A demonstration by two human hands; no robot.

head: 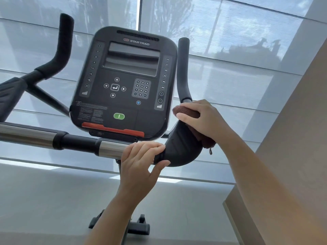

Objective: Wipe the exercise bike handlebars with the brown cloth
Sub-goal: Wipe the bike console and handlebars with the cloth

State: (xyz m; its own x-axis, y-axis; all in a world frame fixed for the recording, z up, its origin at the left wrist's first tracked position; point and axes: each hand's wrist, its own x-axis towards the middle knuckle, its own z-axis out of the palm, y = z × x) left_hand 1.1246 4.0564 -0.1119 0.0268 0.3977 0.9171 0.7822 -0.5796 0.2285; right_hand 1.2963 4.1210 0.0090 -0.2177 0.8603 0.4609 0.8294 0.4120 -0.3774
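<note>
Our right hand grips the brown cloth round the right handlebar at center-right; our left hand clasps the crossbar. The cloth's dangling tail could slip off mid-wipe.

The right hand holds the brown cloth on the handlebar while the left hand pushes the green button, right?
Not quite. In the head view the left hand grips the crossbar below the console, away from the green button. The right hand does hold the brown cloth on the handlebar.
</note>
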